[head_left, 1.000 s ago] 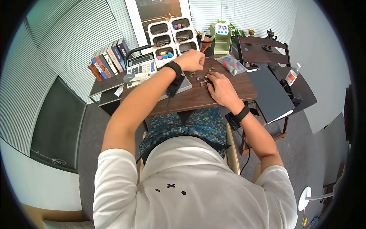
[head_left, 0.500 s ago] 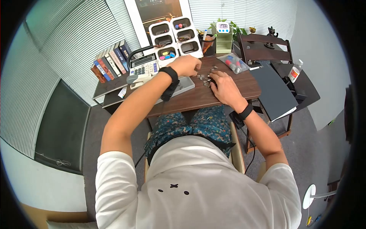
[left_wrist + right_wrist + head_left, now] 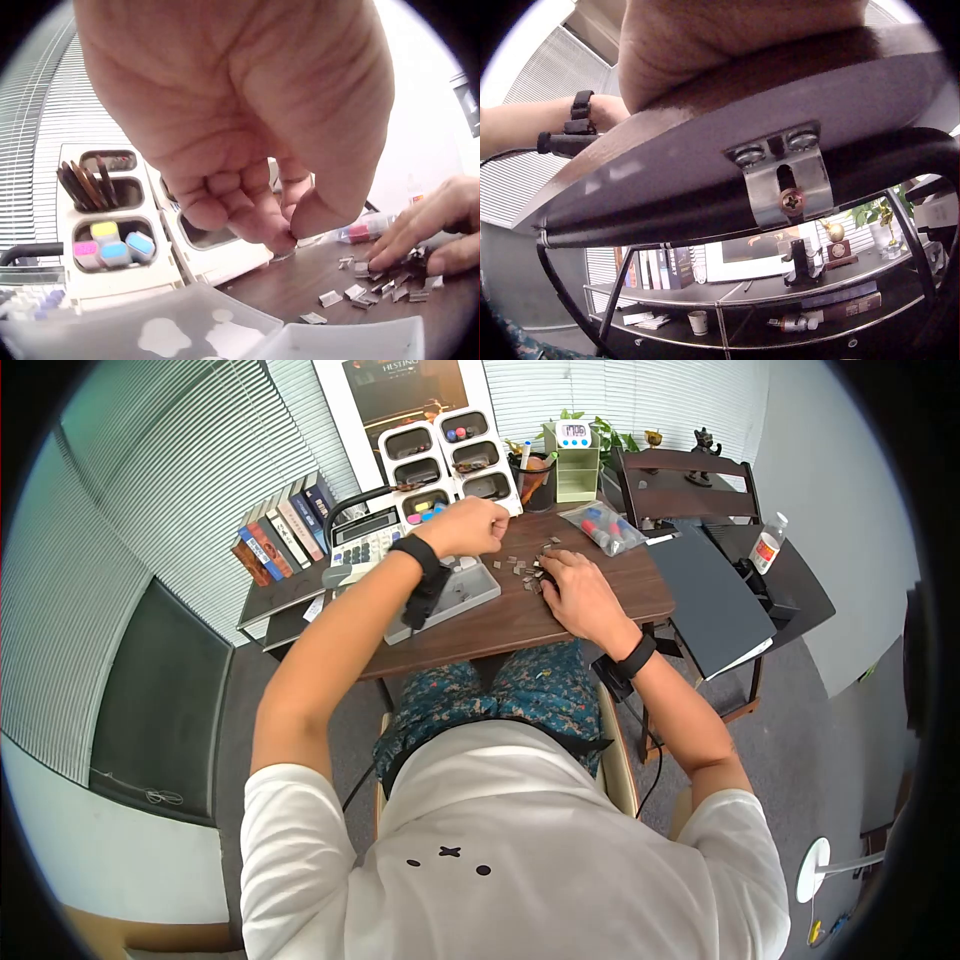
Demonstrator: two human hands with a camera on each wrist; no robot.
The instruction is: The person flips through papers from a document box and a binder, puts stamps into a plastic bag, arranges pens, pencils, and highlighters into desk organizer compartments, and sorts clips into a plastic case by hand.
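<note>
Small bent silver metal clips (image 3: 518,567) lie scattered on the brown table. My left hand (image 3: 465,525) is raised above the table, left of the clips. In the left wrist view its thumb and forefinger pinch together, with the silver edge of a small metal clip (image 3: 283,256) showing under the fingertips. My right hand (image 3: 585,595) rests on the table, its fingers (image 3: 397,236) spread over the pile and touching clips. Below my left wrist stands a grey translucent plastic box (image 3: 468,595), partly covered by the wrist camera.
White organizer bins (image 3: 486,486) with highlighters (image 3: 112,252) and pencils stand behind. A calculator (image 3: 365,545) is at left, a zip bag (image 3: 605,530) with red and blue items at right. A pen cup (image 3: 536,485) and a timer (image 3: 573,433) stand at the back.
My left hand has moved left, away from the clips, and more of the grey box shows. My right hand stays at the pile of clips.
</note>
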